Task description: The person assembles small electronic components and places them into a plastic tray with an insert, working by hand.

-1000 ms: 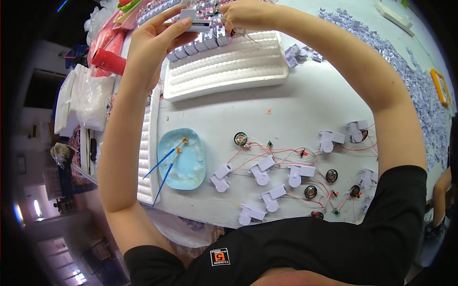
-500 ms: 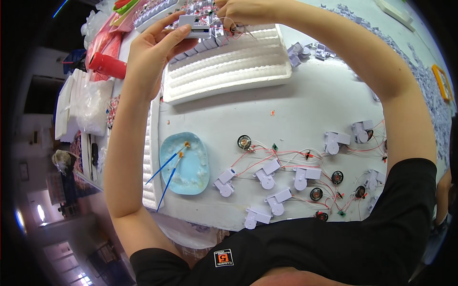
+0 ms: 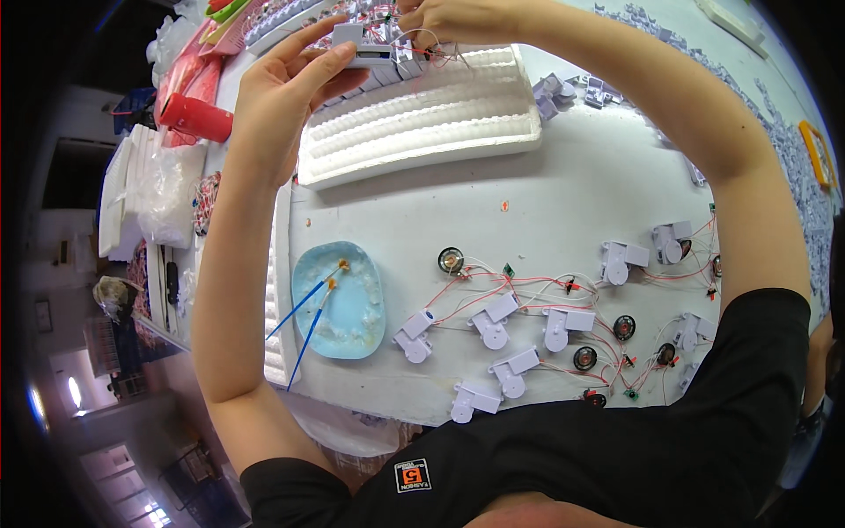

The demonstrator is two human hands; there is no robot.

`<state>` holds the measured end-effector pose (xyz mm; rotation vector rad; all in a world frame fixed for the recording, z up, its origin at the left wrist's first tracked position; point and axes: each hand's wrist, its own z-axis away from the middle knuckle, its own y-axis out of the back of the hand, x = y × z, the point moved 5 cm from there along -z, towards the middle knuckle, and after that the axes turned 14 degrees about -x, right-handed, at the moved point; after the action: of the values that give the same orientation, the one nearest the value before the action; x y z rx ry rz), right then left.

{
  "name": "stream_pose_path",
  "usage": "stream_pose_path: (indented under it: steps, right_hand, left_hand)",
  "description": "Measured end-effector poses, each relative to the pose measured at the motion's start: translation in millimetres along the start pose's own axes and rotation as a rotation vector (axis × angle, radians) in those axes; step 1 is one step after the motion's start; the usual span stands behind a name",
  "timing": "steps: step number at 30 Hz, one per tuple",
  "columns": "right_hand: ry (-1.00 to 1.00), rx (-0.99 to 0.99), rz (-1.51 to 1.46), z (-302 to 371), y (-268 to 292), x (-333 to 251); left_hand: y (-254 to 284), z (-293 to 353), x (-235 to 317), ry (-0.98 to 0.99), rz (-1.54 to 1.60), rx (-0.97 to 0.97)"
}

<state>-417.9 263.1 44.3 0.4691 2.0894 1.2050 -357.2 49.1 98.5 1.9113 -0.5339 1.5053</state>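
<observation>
My left hand (image 3: 304, 75) pinches a pale grey plastic housing (image 3: 368, 56) with a dark slot between thumb and fingers, over the far end of a white foam tray (image 3: 422, 145). Close beside it, my right hand (image 3: 458, 19) is closed on thin red and white wires (image 3: 444, 55), which hang below its fingers. The right fingertips are partly cut off by the upper edge of the picture. Below the hands, several similar housings stand in a row along the tray's far part.
Wired grey housings (image 3: 495, 321) and round speakers (image 3: 451, 260) lie across the near table. A light blue dish (image 3: 352, 330) holds two blue-handled brushes (image 3: 314, 324). Loose grey parts (image 3: 766, 132) are heaped along the right. A red cylinder (image 3: 195, 118) lies at the left.
The housing in my left hand has tipped slightly, and the wires under my right hand have shifted a little. Both hands stay in nearly the same place.
</observation>
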Motion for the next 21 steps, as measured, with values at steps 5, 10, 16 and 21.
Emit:
stream_pose_path:
  steps: [5, 10, 16, 21]
  right_hand:
    - [0.341, -0.145, 0.51, 15, -5, -17]
    - [0.261, 0.019, 0.582, 22, -12, -22]
    - [0.25, 0.017, 0.563, 24, -20, -17]
    - [-0.022, -0.018, 0.369, 28, -19, -27]
  left_hand:
    - [0, 4, -1, 0.006, 0.006, 0.001]
    - [-2, 4, 1, 0.012, 0.014, 0.005]
    - [-4, 5, 3, 0.028, -0.037, -0.023]
    - [-4, 7, 1, 0.014, -0.03, -0.008]
